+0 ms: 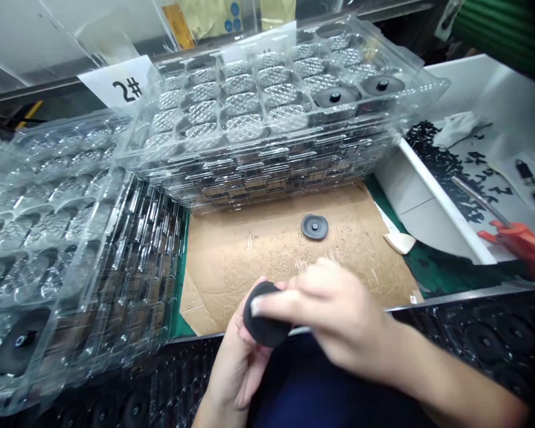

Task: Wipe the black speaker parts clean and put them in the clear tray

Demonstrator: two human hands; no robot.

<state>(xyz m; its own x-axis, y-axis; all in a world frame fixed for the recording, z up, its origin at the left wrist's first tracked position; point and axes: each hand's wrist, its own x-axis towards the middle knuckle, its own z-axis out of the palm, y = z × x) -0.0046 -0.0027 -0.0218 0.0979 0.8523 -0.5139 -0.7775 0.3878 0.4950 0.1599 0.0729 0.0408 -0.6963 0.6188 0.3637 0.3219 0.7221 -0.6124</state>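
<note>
My left hand (243,362) is closed around the rim of a round black disc (267,330), which looks like rubber and is tilted with a smooth face toward me. My right hand (339,309) is smeared by motion. Its outstretched index finger lies across the face of that disc, while the other fingers look curled; whether they hold anything I cannot tell. Beyond both hands, a second disc (314,227) with a small raised centre lies on a cardboard sheet (232,255).
Stacked clear plastic trays (249,134) stand behind the cardboard; two top pockets hold discs. More trays (66,208) rise at left. At right, a white bin (446,202) holds black scraps and a red-handled tool (524,244). A pale wedge-shaped piece (400,242) lies beside the cardboard.
</note>
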